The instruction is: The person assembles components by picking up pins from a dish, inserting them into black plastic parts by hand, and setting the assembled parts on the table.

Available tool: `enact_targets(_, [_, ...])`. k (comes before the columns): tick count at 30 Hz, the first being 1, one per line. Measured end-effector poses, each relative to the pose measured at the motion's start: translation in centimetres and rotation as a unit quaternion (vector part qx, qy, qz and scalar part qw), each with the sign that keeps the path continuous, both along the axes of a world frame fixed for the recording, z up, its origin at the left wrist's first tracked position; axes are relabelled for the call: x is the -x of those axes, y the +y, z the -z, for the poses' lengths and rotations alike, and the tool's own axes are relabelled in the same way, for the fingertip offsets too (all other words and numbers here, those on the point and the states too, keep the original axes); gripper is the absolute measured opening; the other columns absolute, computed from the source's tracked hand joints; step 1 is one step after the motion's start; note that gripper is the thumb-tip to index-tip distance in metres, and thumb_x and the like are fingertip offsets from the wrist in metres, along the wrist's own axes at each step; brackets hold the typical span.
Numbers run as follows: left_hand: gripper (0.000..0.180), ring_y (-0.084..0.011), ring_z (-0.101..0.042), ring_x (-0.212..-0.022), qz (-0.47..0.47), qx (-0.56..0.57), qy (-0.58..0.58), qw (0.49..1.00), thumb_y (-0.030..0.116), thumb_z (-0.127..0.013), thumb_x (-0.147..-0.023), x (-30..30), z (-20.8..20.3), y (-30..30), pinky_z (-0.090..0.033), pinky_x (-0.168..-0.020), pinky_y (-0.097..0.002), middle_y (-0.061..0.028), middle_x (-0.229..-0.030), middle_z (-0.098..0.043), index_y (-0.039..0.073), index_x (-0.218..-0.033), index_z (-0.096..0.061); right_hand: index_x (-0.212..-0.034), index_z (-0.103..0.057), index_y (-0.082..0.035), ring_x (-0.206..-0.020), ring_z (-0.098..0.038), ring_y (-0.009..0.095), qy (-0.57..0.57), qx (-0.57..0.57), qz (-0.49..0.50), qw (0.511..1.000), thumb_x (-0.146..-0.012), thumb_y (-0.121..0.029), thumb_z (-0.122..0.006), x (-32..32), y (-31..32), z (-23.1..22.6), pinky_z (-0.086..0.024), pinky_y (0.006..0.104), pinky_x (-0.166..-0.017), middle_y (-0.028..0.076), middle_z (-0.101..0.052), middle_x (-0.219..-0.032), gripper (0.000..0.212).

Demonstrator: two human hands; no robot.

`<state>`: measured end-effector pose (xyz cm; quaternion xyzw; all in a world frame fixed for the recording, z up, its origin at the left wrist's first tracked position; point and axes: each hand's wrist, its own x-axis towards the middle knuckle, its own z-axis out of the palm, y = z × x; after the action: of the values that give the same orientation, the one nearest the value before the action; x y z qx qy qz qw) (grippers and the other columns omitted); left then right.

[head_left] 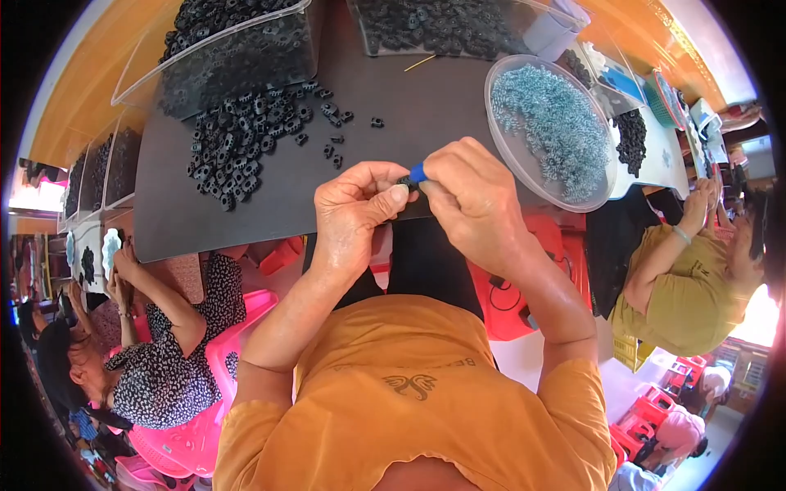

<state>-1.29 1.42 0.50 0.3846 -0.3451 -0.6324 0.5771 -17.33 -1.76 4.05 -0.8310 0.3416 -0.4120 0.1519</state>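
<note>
My left hand (356,209) pinches a small black plastic part (404,182) between thumb and fingers, just past the near edge of the dark table. Against it, the closed fingers of my right hand (471,192) press in from the right. Something blue (418,173) shows at those fingertips; whether it is a finger cover or a tool, I cannot tell. A heap of similar black plastic parts (237,147) lies beyond my left hand, with a few loose ones near it. To the right stands a round clear tray (509,141) full of tiny pale-blue shiny pieces (553,123).
Two clear bins, one at the far left (237,61) and one at the far right (442,33), hold more black parts. A thin yellow stick (419,63) lies on the table (393,90). Co-workers sit left (172,352) and right (688,278). A red stool (508,303) stands below.
</note>
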Motion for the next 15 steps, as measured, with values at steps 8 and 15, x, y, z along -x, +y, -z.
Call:
enact_targets(8, [0.016,-0.0083,-0.056,-0.069,-0.036,0.019,0.036,0.999,-0.001,-0.066,-0.082,0.3,0.5,0.6,-0.045,-0.062,-0.0204,-0.0050,-0.082,-0.065,-0.005,-0.097,-0.063,-0.094,-0.054,0.006,-0.072,-0.050,0.027,0.104,0.181,-0.002,0.978,-0.065,-0.005,-0.060,-1.5,1.3,0.7,-0.042,0.0370,-0.061,0.012,-0.051,-0.078,0.031])
enact_targets(15, [0.016,-0.0087,-0.057,-0.067,-0.052,0.013,0.021,0.998,0.001,-0.067,-0.082,-1.0,0.3,1.1,-0.046,-0.063,-0.0206,-0.0060,-0.082,-0.066,-0.003,-0.097,-0.064,-0.084,-0.054,-0.001,-0.068,-0.053,0.033,0.003,-0.001,0.017,1.000,-0.071,0.002,-0.059,-1.9,0.1,0.3,-0.043,0.0402,-0.060,0.012,-0.055,-0.071,0.014])
